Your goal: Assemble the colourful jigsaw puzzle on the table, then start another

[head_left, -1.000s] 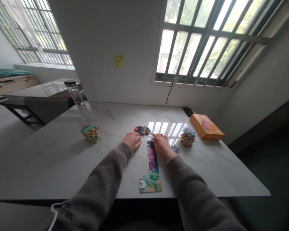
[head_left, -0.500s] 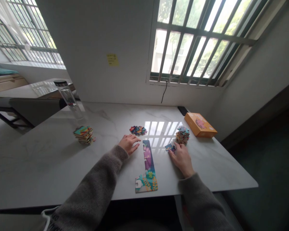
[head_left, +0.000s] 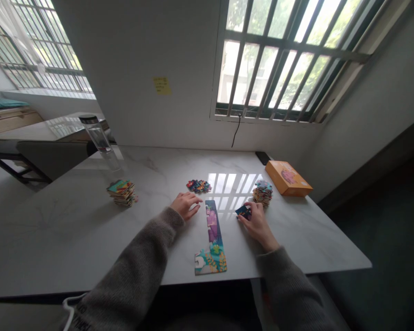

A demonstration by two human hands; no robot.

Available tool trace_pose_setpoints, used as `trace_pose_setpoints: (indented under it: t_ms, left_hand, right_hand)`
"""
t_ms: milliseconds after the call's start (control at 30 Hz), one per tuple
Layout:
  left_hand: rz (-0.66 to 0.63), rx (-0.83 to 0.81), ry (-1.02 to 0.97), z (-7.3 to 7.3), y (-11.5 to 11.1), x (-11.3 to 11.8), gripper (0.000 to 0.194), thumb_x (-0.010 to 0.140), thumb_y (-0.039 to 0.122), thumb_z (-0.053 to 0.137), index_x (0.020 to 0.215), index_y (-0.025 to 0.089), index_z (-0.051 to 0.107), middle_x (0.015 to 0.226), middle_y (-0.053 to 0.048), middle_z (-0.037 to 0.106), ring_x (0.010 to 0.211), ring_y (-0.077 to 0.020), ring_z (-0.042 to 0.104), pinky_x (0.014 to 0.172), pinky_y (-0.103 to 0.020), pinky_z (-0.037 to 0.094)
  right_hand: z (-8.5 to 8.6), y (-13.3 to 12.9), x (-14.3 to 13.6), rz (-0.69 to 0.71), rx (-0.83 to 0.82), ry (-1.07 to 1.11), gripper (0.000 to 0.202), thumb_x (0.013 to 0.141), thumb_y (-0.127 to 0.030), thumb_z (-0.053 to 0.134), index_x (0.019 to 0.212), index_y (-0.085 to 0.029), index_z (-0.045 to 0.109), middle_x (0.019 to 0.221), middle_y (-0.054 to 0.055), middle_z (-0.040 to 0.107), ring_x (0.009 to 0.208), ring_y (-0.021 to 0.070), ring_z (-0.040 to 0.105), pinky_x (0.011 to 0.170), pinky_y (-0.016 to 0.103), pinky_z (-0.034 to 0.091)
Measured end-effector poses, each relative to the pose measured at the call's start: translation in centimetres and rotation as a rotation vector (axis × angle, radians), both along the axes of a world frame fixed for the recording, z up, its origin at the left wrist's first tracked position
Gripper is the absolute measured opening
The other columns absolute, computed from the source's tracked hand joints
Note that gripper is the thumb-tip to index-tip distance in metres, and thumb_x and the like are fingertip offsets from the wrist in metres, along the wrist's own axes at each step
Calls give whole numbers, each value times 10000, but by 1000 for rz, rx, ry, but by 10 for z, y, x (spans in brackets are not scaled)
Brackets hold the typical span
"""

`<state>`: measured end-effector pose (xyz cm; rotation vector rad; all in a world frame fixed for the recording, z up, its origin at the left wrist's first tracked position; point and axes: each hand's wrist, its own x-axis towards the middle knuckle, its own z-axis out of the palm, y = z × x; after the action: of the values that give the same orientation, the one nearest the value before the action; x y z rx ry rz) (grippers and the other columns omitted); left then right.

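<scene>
Joined puzzle pieces [head_left: 214, 234] form an L-shaped strip near the table's front edge, purple above and green and orange below. My left hand [head_left: 186, 205] rests just left of the strip's top, fingers apart, holding nothing. To the right, my right hand [head_left: 257, 220] grips a dark blue puzzle piece [head_left: 242, 211] between thumb and fingers. A stack of pieces [head_left: 262, 192] stands just behind my right hand. Behind the strip lies a small pile of dark, colourful pieces [head_left: 198, 185].
Another stack of pieces [head_left: 122, 193] stands on the white table [head_left: 72, 220] at the left. An orange box [head_left: 288, 178] and a black phone [head_left: 262, 158] lie at the back right. A glass bottle [head_left: 98, 135] stands at the back left.
My right hand has closed on the dark blue piece, which now looks tilted and slightly raised. My left hand has hardly moved.
</scene>
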<state>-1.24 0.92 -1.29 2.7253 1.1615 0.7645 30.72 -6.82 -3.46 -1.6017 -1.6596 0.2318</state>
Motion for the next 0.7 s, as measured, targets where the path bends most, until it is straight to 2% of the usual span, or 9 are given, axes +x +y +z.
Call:
trace_pose_setpoints:
  t_ms: [100,167,233,300,400,567,700]
  left_hand:
    - [8,15,-25,-3,2,-2,191,908,251,569,1046,234,699,948,-31,730,954,-223,640,881,-382,413]
    - [-14,24,-44,-2,0,0,221,899,284,596,1097,233,679,972,-37,719,968,-231,639,882,-385,425]
    - [-53,46,-78,1,-4,3,352,873,367,652,1193,223,635,1064,-62,696,1027,-249,624,904,-390,438]
    - [-94,73,-107,3,-8,7,550,820,468,715,1284,208,576,1176,-96,655,1094,-271,597,935,-398,446]
    - [-126,104,-107,6,-12,11,702,753,541,771,1319,191,546,1227,-122,623,1109,-288,582,945,-405,451]
    - [-109,95,-41,7,-9,7,499,821,497,735,1204,198,616,1105,-86,674,1045,-260,612,903,-380,448]
    - [-27,74,41,3,0,-5,476,821,486,747,1191,206,639,1118,-76,691,1053,-265,606,922,-401,426]
  right_hand:
    - [11,-1,-11,88,-76,206,296,867,-428,601,1051,-196,588,851,46,632,760,202,626,718,343,537]
    - [16,2,-23,157,-135,411,318,868,-492,622,982,-200,572,754,24,650,648,177,620,597,297,513]
    - [20,9,-40,237,-183,626,384,817,-552,685,893,-199,553,723,23,665,588,170,624,521,275,486]
    - [24,19,-60,313,-205,766,419,772,-572,732,825,-194,556,721,26,676,599,175,646,537,286,503]
    - [27,33,-88,315,-177,775,434,713,-564,784,760,-175,598,688,21,666,625,164,641,592,287,506]
    - [28,46,-108,357,-188,723,367,737,-511,763,759,-165,641,722,35,687,682,172,646,648,293,503]
    - [26,46,-100,336,-128,611,271,857,-424,628,941,-172,683,865,63,736,792,195,671,728,320,506]
